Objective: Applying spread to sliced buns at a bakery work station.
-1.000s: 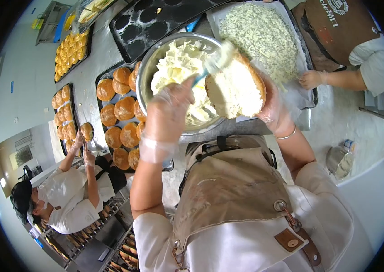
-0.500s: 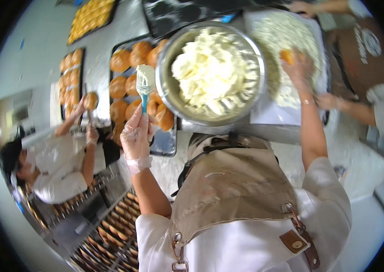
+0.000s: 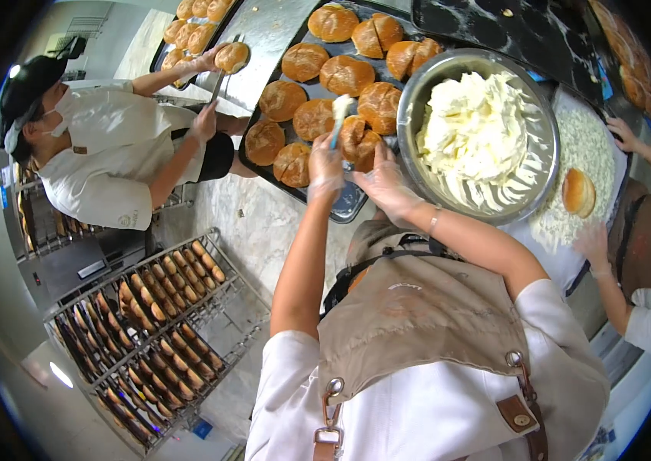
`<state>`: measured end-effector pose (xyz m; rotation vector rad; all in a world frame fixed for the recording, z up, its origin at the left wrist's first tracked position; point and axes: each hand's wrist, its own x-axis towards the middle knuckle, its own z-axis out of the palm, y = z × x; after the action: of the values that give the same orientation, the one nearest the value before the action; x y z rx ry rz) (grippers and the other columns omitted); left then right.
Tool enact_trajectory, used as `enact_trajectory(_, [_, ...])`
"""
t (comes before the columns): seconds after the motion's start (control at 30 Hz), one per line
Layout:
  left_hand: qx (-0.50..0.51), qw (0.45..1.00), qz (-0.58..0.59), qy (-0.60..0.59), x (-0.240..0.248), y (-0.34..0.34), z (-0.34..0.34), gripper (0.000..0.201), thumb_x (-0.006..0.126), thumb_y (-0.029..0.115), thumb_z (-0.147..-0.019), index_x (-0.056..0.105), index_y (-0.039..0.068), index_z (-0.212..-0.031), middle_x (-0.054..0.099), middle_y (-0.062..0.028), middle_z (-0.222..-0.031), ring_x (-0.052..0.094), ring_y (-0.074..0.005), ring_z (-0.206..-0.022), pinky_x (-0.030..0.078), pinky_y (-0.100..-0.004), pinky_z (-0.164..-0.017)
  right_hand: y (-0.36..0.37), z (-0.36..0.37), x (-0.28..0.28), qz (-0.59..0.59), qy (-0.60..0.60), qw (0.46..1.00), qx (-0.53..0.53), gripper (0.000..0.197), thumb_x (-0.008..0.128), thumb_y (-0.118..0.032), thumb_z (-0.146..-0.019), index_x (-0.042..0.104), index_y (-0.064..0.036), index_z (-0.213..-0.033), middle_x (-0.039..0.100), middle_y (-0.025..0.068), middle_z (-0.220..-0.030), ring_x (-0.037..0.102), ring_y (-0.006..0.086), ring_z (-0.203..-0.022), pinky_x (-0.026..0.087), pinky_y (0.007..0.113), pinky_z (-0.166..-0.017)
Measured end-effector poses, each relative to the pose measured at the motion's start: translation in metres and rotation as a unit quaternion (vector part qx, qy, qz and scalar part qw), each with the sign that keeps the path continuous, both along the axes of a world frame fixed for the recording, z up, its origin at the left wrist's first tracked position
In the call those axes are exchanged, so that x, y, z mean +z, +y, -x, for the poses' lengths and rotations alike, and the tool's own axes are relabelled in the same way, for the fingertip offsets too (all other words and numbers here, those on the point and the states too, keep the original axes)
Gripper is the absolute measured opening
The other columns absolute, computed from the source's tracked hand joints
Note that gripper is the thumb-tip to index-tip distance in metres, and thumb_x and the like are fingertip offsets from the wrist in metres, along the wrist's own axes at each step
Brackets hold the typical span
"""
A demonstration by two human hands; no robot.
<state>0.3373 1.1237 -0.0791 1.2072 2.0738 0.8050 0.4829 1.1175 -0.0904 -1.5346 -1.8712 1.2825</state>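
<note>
the view looks steeply down from the wearer's head through a wide fisheye lens, upright, with the wearer's left at its left. the apron (image 3: 418,319) sits very near, low in the middle, with the left hand (image 3: 326,167) and right hand (image 3: 391,187) farther out above it. the lens reaches sideways to a co-worker (image 3: 102,154) at left, bending edges toward a dark rim.

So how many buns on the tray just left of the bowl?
11 buns: three in the top row, then three, three and two below; the left hand or bowl may hide more.
</note>
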Motion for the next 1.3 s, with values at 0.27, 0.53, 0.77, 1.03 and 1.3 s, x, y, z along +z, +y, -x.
enact_trajectory(0.27, [-0.026, 0.988, 0.07, 0.136, 0.013, 0.023, 0.01, 0.067, 0.074, 0.046, -0.077, 0.058, 0.009, -0.131, 0.055, -0.0152, -0.132, 0.062, -0.0363, -0.111, 0.052, -0.0467, -0.086, 0.012, 0.063, -0.011, -0.022, -0.208, 0.976, -0.058, 0.082, 0.07, -0.023, -0.081, 0.027, -0.0042, -0.149, 0.038, 0.0312, -0.142, 0.048, 0.0478, -0.121, 0.042, 0.051, -0.1])
enact_trajectory(0.53, [-0.035, 0.997, 0.032, 0.053, 0.016, 0.003, 0.045, 0.066, 0.073, 0.048, -0.08, 0.06, 0.0, -0.124, 0.055, -0.0213, -0.129, 0.062, -0.0393, -0.109, 0.051, -0.0444, -0.091, -0.015, 0.036, 0.015, 0.268, 0.185, 0.939, -0.112, 0.07, 0.062, -0.022, -0.084, 0.035, 0.0047, -0.143, 0.059, 0.0217, -0.122, 0.059, 0.0288, -0.112, 0.051, 0.04, -0.087])
enact_trajectory(0.77, [-0.102, 0.979, 0.074, 0.161, -0.001, -0.006, 0.035, 0.06, 0.074, 0.04, -0.079, 0.055, 0.011, -0.128, 0.055, -0.0164, -0.127, 0.062, -0.0365, -0.109, 0.052, -0.0469, -0.086, -0.025, -0.047, 0.103, 0.387, 0.471, 0.767, -0.197, 0.051, 0.052, -0.024, -0.095, 0.043, -0.0032, -0.141, 0.057, 0.0128, -0.129, 0.06, 0.0285, -0.114, 0.052, 0.044, -0.096])
enact_trajectory(1.03, [0.001, 0.993, 0.041, -0.107, -0.016, -0.032, 0.071, 0.04, 0.065, 0.023, -0.084, 0.061, 0.002, -0.117, 0.07, -0.0136, -0.085, 0.067, -0.0248, -0.071, 0.053, -0.0369, -0.066, -0.01, -0.078, 0.121, 0.392, 0.61, 0.66, -0.196, 0.057, 0.047, -0.027, -0.097, 0.037, 0.0022, -0.145, 0.053, 0.025, -0.135, 0.058, 0.0355, -0.119, 0.05, 0.048, -0.102])
enact_trajectory(1.3, [0.019, 0.878, 0.009, -0.478, 0.169, -0.042, -0.018, 0.043, 0.068, 0.014, -0.087, 0.056, 0.002, -0.126, 0.063, 0.0015, -0.087, 0.051, -0.0042, -0.062, 0.036, -0.0192, -0.051, -0.005, -0.088, 0.144, 0.23, 0.59, 0.766, -0.112, 0.057, 0.045, -0.026, -0.099, 0.033, 0.0014, -0.147, 0.05, 0.0237, -0.139, 0.055, 0.0329, -0.124, 0.045, 0.044, -0.107])
